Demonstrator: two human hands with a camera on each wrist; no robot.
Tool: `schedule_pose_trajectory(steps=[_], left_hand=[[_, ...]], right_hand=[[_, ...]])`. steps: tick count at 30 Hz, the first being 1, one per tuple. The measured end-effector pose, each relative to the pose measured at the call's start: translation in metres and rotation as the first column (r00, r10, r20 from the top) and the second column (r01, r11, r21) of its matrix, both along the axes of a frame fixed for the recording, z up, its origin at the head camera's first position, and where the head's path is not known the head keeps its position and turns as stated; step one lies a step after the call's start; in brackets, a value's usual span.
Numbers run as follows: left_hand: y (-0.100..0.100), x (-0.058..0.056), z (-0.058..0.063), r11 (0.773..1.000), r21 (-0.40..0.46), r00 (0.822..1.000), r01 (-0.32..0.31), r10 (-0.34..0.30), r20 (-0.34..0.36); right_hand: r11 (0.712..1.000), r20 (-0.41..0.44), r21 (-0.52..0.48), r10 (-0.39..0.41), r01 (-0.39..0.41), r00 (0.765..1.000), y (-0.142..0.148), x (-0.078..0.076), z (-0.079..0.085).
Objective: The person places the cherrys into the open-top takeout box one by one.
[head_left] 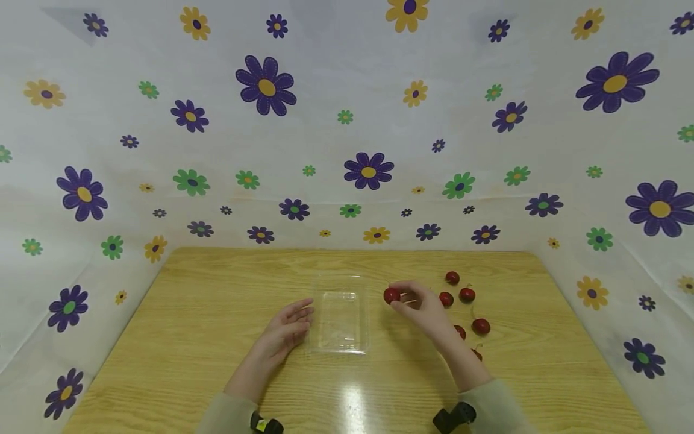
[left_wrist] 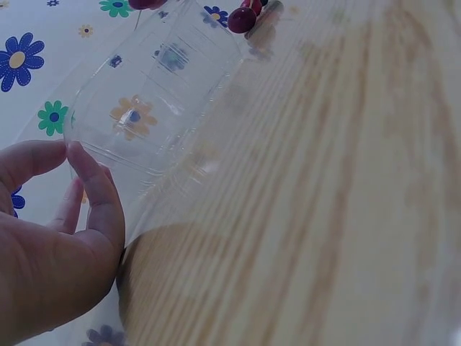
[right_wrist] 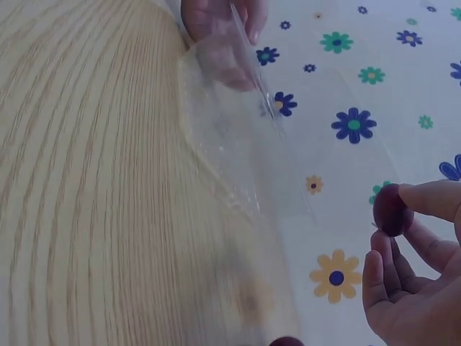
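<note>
A clear plastic box (head_left: 341, 348) stands on the wooden table. My left hand (head_left: 284, 331) is at its left side; in the left wrist view the thumb and index finger pinch the rim of the box, near the left hand's (left_wrist: 57, 245) other curled fingers. To the right of the box, above the tabletop, my right hand (head_left: 423, 307) holds a dark red cherry (head_left: 391, 295). From the right wrist, that cherry (right_wrist: 391, 210) shows between the thumb and fingertips of the right hand (right_wrist: 425, 281). No cherry shows inside the box.
Several loose cherries (head_left: 481, 327) lie on the table (head_left: 233, 271) right of the box, some partly hidden behind the right hand and forearm. A white flowered cloth (head_left: 325, 132) surrounds the table at the back and sides.
</note>
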State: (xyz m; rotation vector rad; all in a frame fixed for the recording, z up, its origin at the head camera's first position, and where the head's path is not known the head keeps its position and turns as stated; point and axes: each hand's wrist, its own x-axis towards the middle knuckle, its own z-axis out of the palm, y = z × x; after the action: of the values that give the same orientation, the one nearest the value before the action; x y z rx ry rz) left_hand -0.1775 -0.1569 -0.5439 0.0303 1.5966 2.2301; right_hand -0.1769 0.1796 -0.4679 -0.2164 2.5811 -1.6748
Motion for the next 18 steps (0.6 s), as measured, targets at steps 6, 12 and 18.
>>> schedule_pose_trajectory(steps=[6, 12, 18], left_hand=[[0.001, 0.0, 0.0, 1.0, -0.012, 1.0, -0.006, 0.006, 0.011], [0.001, -0.001, -0.001, 1.0, -0.003, 1.0, -0.003, 0.003, -0.003], [0.0, -0.001, -0.001, 1.0, 0.015, 1.0, 0.006, -0.005, -0.01]], right_hand=[[0.999, -0.032, -0.01, 0.032, -0.032, 0.999, -0.014, -0.001, 0.0], [0.998, -0.03, -0.035, 0.053, -0.054, 0.998, -0.029, 0.0, -0.002], [0.995, -0.007, -0.067, 0.078, -0.078, 0.997, -0.046, 0.002, -0.001]])
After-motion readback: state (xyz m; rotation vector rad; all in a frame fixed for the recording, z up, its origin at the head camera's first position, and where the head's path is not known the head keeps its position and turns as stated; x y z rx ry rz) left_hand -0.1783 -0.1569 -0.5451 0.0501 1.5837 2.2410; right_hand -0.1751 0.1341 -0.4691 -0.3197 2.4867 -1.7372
